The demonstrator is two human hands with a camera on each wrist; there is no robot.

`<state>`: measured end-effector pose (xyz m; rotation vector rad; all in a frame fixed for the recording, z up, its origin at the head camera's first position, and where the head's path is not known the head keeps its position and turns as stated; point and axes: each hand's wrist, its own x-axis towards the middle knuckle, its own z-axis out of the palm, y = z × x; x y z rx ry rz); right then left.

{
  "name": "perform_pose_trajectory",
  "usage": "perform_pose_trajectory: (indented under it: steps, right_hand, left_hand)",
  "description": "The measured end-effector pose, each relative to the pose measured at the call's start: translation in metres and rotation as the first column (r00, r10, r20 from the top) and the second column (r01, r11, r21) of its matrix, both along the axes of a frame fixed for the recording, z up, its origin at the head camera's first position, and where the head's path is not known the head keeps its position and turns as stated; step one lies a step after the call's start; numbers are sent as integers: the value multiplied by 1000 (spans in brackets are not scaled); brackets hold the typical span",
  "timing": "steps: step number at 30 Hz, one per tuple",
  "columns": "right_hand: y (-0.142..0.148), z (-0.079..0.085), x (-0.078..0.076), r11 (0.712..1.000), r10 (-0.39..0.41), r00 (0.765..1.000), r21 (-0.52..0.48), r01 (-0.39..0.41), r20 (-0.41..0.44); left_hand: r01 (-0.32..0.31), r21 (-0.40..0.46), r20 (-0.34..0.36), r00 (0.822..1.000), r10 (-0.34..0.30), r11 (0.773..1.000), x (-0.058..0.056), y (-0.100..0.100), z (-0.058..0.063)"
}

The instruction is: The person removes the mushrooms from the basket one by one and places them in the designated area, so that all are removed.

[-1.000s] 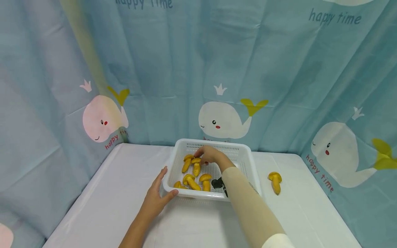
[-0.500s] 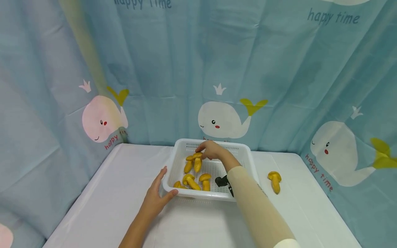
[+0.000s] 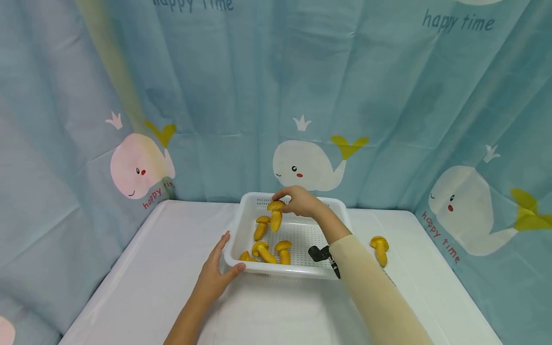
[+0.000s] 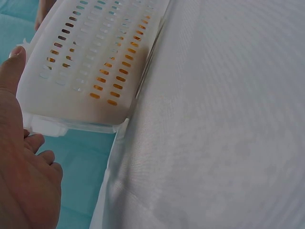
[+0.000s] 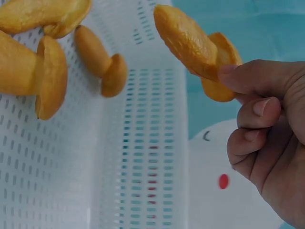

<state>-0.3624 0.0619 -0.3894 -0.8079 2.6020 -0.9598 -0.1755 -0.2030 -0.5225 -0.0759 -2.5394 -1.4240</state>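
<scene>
Curtain: pale blue, printed with whales, hung behind the table; the blue curtain backs the scene.
White table: carries the basket and, to its right, one loose yellow mushroom.
White basket: perforated plastic; four yellow mushrooms lie inside, mostly along the left, one of them partly hidden by the near wall.
Left hand: fingers spread wide around the near-left corner, thumb on the rim.
Right hand: thumb and forefinger pinch a mushroom by its cap, the other fingers curled towards the palm.
Held mushroom: over the far part of the basket, left of centre, cap up and stem down, clear of its neighbours.
Handling: probably light and fairly firm; the sheen suggests a slightly slick surface, and the join of cap and stem could be its weak point. A gentle pinch where cap meets stem should suit it.
Change: a second ago this mushroom sat low beside another in the basket; now it is higher and apart. The loose mushroom keeps its place on the table.
</scene>
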Motion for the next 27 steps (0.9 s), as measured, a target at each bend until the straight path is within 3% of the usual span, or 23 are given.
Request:
perform_pose_trajectory:
  steps: [12, 19, 27]
  right_hand:
    - [33, 26, 40, 995, -5, 999, -103, 0, -48]
    - [53, 31, 65, 988, -44, 995, -152, 29, -92]
    - [77, 31, 88, 972, -27, 989, -236, -7, -143]
  left_hand:
    - [9, 8, 12, 1000, -9, 1000, 1, 1, 3]
    - [-4, -16, 17, 1000, 4, 1000, 1, -1, 2]
    - [6, 0, 12, 1000, -6, 1000, -1, 2, 3]
